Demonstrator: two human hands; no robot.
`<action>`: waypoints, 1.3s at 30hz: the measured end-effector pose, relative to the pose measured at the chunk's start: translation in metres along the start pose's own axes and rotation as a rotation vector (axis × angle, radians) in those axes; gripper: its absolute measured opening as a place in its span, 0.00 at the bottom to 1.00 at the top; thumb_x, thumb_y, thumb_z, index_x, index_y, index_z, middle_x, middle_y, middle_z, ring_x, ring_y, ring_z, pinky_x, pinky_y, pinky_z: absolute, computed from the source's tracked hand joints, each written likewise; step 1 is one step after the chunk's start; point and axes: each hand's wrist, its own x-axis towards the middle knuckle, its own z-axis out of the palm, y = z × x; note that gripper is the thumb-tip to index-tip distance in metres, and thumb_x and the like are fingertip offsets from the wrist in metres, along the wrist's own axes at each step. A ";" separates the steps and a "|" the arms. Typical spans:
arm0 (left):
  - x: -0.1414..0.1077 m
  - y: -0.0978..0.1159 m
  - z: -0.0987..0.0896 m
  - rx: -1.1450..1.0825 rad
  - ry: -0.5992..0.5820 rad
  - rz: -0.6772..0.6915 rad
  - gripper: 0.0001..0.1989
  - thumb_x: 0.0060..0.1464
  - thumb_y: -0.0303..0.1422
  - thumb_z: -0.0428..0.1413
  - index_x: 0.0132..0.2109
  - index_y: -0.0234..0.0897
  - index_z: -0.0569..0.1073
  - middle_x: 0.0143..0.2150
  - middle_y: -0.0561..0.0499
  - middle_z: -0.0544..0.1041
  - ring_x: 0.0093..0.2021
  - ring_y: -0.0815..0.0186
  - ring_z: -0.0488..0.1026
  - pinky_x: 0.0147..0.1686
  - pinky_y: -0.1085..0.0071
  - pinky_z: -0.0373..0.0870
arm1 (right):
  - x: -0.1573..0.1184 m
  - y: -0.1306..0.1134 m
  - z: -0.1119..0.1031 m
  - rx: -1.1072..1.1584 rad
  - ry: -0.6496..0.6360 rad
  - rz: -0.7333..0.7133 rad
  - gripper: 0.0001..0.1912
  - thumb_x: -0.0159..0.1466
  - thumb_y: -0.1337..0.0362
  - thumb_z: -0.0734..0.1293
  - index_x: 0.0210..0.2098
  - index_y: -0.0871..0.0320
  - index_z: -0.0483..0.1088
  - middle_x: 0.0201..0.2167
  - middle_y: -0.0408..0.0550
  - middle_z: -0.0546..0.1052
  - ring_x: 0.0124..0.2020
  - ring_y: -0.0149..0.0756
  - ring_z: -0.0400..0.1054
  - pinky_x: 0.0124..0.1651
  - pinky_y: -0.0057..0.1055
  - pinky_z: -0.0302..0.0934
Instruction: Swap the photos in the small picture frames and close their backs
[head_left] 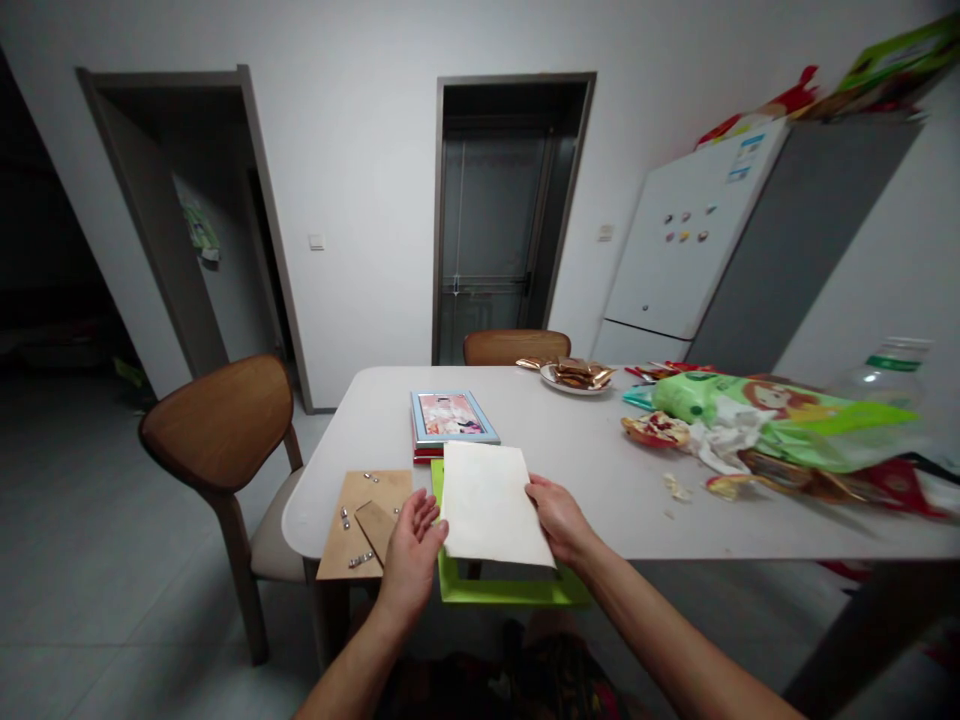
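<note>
A blank white sheet (pixel 491 505) is held over a green frame (pixel 517 592) at the table's front edge. My right hand (pixel 561 518) grips the sheet's right edge between thumb and fingers. At its left edge is my left hand (pixel 414 545), palm turned inward and fingers apart, the thumb close to the sheet. Left of the frame lies a brown backing board (pixel 379 482) with small metal clips and a stand leg (pixel 373 528) on it. Behind the sheet, a light blue picture frame (pixel 453 416) rests on top of a red one (pixel 427 454).
On the white table (pixel 592 510), a plate of wrapped snacks (pixel 577 378) stands at the back. To the right are a pomegranate piece (pixel 656 430), crumpled tissue (pixel 724 440), a green bag (pixel 795 415) and a clear bottle (pixel 892 370). Wooden chairs stand left (pixel 225 420) and behind (pixel 517 347).
</note>
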 end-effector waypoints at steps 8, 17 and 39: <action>-0.014 0.003 0.002 0.661 -0.219 0.031 0.27 0.44 0.31 0.51 0.53 0.28 0.60 0.53 0.40 0.64 0.53 0.60 0.60 0.54 0.65 0.53 | 0.010 0.008 -0.015 -0.185 -0.029 0.012 0.19 0.47 0.75 0.54 0.35 0.65 0.69 0.18 0.47 0.74 0.19 0.34 0.68 0.22 0.25 0.61; -0.014 -0.014 0.001 0.890 -0.304 0.166 0.28 0.43 0.30 0.52 0.53 0.25 0.60 0.57 0.37 0.58 0.57 0.58 0.54 0.56 0.63 0.49 | 0.026 0.015 -0.011 -0.603 0.021 -0.105 0.19 0.50 0.74 0.51 0.35 0.66 0.70 0.24 0.51 0.75 0.25 0.34 0.68 0.28 0.24 0.59; -0.018 0.001 -0.060 1.000 -0.242 0.271 0.31 0.39 0.28 0.54 0.54 0.34 0.59 0.59 0.42 0.56 0.59 0.59 0.50 0.57 0.59 0.49 | 0.012 0.025 -0.010 -1.530 0.252 -0.434 0.20 0.56 0.63 0.57 0.47 0.59 0.62 0.43 0.56 0.65 0.43 0.44 0.57 0.40 0.36 0.50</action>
